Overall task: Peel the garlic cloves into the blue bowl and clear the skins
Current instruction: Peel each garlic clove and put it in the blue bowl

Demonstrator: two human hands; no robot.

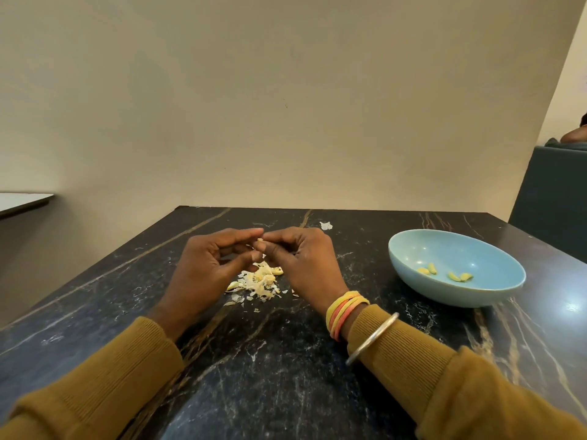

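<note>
Together left hand (209, 265) and right hand (301, 258) pinch one garlic clove (259, 240) above skins (259, 282).

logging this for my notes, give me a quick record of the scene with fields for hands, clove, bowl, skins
left hand: fingertips pinch the garlic clove
right hand: pinches the same clove from the other side
clove: held above the pile, mostly hidden by fingers
blue bowl: on the table, right of the hands, holds four peeled cloves
skins: loose pile under the hands, not yet cleared
stray skin: lies apart, beyond the hands
</note>
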